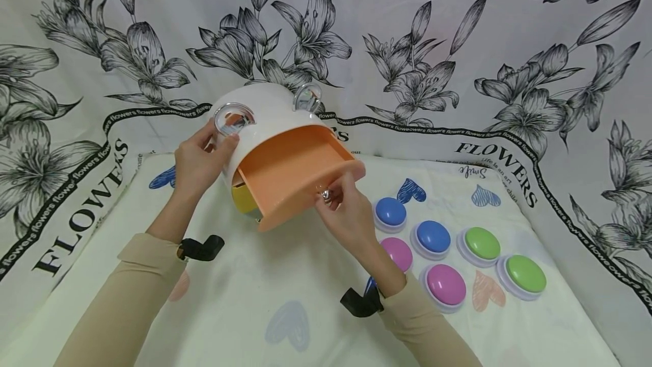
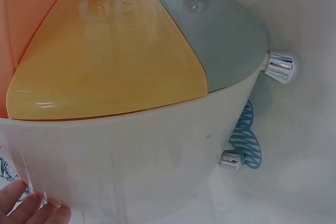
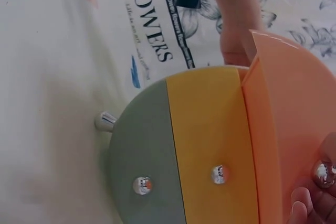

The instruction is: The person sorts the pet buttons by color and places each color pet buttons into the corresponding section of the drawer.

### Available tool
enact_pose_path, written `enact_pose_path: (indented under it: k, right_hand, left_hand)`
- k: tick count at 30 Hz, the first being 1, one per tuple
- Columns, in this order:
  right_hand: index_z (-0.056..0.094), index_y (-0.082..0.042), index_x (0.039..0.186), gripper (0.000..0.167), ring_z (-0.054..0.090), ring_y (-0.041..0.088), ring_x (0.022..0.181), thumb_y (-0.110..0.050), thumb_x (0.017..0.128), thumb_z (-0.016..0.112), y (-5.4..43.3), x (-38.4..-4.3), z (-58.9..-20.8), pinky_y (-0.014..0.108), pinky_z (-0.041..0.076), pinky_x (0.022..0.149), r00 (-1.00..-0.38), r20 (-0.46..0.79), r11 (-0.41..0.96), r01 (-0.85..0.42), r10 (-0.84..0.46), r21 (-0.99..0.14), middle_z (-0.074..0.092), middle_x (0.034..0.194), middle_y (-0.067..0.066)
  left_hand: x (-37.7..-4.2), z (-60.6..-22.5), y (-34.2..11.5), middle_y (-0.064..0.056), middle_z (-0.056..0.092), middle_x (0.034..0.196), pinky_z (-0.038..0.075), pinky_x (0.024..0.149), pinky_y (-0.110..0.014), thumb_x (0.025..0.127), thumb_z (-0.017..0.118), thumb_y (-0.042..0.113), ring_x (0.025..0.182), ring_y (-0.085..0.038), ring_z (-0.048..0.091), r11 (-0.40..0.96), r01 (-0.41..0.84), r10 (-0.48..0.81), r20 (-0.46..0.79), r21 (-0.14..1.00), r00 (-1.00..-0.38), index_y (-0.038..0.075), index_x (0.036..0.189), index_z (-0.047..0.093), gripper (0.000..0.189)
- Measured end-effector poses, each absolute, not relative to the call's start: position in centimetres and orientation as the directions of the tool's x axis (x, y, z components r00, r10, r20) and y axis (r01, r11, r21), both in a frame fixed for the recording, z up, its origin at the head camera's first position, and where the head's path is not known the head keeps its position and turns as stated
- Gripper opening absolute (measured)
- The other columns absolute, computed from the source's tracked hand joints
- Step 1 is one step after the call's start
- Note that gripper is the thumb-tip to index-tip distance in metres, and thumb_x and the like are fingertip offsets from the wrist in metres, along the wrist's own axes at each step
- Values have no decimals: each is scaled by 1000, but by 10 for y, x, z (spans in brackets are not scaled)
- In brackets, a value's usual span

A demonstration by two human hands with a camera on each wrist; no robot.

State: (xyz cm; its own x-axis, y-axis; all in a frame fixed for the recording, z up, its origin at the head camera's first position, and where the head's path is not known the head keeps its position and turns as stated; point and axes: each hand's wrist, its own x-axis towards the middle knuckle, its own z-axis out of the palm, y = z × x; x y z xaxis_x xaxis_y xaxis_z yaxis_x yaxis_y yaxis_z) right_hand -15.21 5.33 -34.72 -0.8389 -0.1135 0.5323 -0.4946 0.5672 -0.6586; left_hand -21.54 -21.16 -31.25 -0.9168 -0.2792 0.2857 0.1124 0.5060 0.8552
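Observation:
A white, rounded mini drawer cabinet [image 1: 270,103] is held tilted, with two clear rings on top. Its orange drawer [image 1: 295,186] is pulled out, and no contents show inside. Below it, the yellow drawer [image 2: 110,61] and the grey-green drawer [image 2: 226,40] are closed, each with a silver knob. My left hand [image 1: 196,160] grips the cabinet's side beside one clear ring [image 1: 234,119], thumb on the front. With thumb and fingers, my right hand [image 1: 348,214] pinches the orange drawer's silver knob [image 1: 326,196]. Silver legs [image 2: 281,67] stick out from the cabinet's underside.
To the right on the white cloth [image 1: 229,310] stand several round push buttons: blue [image 1: 433,236], pink [image 1: 446,284] and green [image 1: 526,273]. A flower-printed cloth [image 1: 433,44] hangs behind.

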Motion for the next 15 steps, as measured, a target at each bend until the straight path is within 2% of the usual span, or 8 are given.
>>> enact_pose_path:
  k: [15]
  right_hand:
    - [45,-7,94,27,52,10,64,-10,79,67,60,-143,-352,18,49,55,-835,536,538,-509,-122,-672,57,75,3]
  left_hand:
    - [-215,-312,-211,-4,45,140,43,96,-45,84,61,45,127,-26,43,514,131,-273,306,848,-912,17,134,50,59]
